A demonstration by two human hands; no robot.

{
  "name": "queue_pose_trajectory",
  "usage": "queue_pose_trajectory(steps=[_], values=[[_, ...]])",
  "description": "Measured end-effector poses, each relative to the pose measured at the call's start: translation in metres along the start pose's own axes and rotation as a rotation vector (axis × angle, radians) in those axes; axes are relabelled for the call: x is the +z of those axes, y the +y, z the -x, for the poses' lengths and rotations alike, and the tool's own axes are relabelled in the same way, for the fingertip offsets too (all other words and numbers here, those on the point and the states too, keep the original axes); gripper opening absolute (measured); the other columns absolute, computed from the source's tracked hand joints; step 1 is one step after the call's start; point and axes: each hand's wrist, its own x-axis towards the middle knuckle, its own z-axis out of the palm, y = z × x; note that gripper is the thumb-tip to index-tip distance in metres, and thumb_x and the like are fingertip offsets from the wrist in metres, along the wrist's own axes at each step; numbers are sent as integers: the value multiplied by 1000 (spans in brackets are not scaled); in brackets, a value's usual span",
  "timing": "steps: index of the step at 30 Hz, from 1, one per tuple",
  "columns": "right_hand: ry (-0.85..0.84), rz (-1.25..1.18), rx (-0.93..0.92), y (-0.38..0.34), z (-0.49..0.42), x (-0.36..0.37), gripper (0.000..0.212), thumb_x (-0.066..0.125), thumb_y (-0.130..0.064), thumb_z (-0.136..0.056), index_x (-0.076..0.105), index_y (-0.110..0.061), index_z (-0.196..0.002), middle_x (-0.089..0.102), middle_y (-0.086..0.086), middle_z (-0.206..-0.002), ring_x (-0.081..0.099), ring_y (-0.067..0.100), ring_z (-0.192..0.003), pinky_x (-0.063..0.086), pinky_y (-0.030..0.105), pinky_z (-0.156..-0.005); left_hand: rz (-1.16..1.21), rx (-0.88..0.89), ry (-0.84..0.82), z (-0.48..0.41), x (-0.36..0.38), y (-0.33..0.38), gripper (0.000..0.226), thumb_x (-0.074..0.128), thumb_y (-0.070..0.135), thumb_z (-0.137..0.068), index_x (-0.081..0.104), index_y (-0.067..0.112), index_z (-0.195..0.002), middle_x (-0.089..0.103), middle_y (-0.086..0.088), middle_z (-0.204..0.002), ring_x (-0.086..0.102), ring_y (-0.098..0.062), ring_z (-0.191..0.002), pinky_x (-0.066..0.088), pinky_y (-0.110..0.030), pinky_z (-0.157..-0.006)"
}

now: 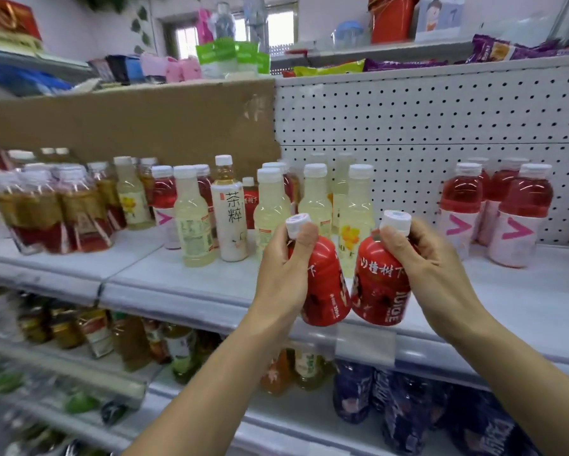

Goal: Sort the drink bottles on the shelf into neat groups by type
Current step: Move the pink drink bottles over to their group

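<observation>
Gripping red "JUICE" bottle point(380, 287), right hand point(436, 258) fingers clamped; left hand point(284, 274) fingers clamp second red bottle point(325, 287); "茶粹" bottle point(232, 218) behind.

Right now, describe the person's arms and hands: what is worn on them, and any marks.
The left forearm and right forearm are bare to the picture's edge; no sleeve shows. The left hand and right hand wear no gloves. No ring, watch, bracelet or mark shows on the sides in view.

Cardboard sheet point(128, 120) beside pegboard point(441, 126), snack packets point(404, 64) above.
</observation>
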Motion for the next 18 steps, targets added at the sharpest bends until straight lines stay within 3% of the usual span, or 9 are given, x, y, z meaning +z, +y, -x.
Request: queue_pose_trajectory(steps=[3,8,12,18], values=[[-13,-19,10,-1,-8,48,37,54,-50,-81,66,-23,-103,72,-5,-95,68,6,-86,53,14,-65,-13,-10,35,-12,-48,-4,43,49,63,-84,61,32,-111,70,12,-106,67,-5,-99,54,-33,-89],[18,-62,8,1,-24,136,33,55,-52,-81,66,-29,-102,71,-8,-97,69,7,-89,51,24,-75,-46,-27,35,-41,-135,-11,52,49,62,-83,57,33,-125,66,13,-120,63,-9,-111,52,-38,-98],[35,-70,10,5,-39,198,32,55,-54,-81,66,-32,-102,70,-8,-97,68,8,-92,50,27,-77,-77,-23,28,-72,-197,-15,51,48,60,-85,56,32,-127,66,12,-118,63,-9,-110,53,-33,-92],[119,-16,8,15,-57,262,27,58,-50,-84,66,-34,-104,70,-13,-100,67,5,-95,52,37,-88,-99,-37,4,-111,-259,-25,38,50,53,-92,56,32,-122,66,8,-120,63,-14,-113,50,-47,-101]])
